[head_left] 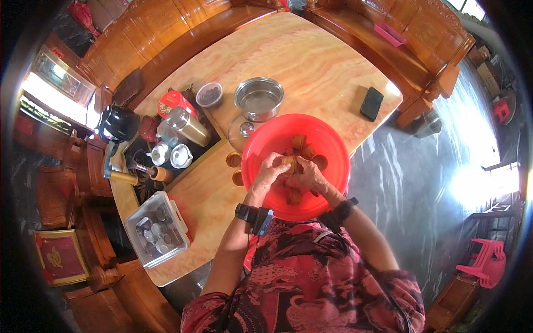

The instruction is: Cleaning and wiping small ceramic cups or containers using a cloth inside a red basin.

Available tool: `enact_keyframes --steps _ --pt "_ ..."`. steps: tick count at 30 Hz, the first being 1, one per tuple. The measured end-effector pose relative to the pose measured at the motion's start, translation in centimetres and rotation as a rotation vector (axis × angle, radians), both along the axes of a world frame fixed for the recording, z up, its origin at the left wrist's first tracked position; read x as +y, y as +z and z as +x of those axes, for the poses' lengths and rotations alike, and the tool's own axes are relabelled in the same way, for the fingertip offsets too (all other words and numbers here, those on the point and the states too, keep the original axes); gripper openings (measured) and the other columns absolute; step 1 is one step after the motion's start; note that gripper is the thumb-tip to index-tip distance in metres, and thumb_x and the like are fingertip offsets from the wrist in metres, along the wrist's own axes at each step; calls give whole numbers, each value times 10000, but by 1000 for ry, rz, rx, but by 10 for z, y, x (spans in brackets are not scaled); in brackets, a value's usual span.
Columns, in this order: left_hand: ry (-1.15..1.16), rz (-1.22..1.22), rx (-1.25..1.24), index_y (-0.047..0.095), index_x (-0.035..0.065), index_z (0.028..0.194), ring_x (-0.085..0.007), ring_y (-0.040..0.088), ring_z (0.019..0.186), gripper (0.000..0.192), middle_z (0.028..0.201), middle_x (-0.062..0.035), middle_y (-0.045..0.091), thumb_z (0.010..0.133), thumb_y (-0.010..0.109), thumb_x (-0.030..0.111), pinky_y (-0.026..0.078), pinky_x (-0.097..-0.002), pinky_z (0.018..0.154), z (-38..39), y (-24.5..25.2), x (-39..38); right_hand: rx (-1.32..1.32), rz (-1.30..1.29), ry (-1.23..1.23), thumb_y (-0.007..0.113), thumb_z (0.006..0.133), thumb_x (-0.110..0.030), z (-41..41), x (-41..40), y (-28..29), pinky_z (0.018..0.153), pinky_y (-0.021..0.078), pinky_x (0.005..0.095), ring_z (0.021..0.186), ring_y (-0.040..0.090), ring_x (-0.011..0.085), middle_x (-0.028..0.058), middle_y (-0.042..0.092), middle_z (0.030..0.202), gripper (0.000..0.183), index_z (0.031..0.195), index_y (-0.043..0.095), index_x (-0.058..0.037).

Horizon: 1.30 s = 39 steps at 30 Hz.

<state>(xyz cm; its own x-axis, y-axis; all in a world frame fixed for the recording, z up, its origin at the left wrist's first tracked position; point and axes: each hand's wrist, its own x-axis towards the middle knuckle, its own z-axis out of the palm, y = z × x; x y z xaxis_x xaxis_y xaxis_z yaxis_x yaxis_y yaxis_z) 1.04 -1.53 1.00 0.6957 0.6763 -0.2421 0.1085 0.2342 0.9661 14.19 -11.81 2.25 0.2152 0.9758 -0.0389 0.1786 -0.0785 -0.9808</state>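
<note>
A small brown cup [288, 161] is held between my left hand [270, 171] and my right hand [310, 174], with the fingers of both hands on it. Both hands are over a large red plastic basin [260, 137]. Several similar brown cups lie in the basin, among them one near its far side [299, 142], one at the right [320, 162] and one closer to me [294, 196]. Two more brown cups [233, 159] stand on the table just left of the basin. My hands hide part of the basin's bottom.
Beyond the basin, a steel pot [259, 98] and a glass lid [241, 134] rest on the marble-patterned table [300, 54]. A phone [372, 104] lies at the right. A tea tray [195, 162] with teapots and a clear plastic box [156, 229] are at the left.
</note>
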Motion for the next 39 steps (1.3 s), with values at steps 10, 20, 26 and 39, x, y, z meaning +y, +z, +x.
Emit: enact_keyframes --steps 10,20,26,39 --pt "56 124 -16 565 11 1006 -129 534 893 386 970 -46 563 735 708 246 444 -275 779 2 -10 1 99 -107 -5 682 699 -115 3 0 5 587 458 268 729 542 74 20 576 789 319 982 552 -45" --pt "14 -382 86 595 38 977 -114 581 717 383 831 -48 600 859 558 400 476 -260 585 3 8 0 -576 97 -108 656 695 -152 1 0 -15 603 450 402 735 546 319 123 530 831 276 919 518 -70" --pt "3 -236 -64 572 87 915 -71 528 664 314 783 21 551 828 603 387 431 -219 528 3 15 -3 -303 92 -116 705 664 -173 4 4 -20 580 459 357 657 567 254 109 558 782 331 913 526 -50" --pt "43 -83 6 539 18 982 -120 536 789 349 875 -33 552 815 630 311 476 -262 649 5 0 1 -317 73 -114 695 665 -185 1 3 -2 553 461 354 652 571 229 93 546 719 284 824 505 -46"
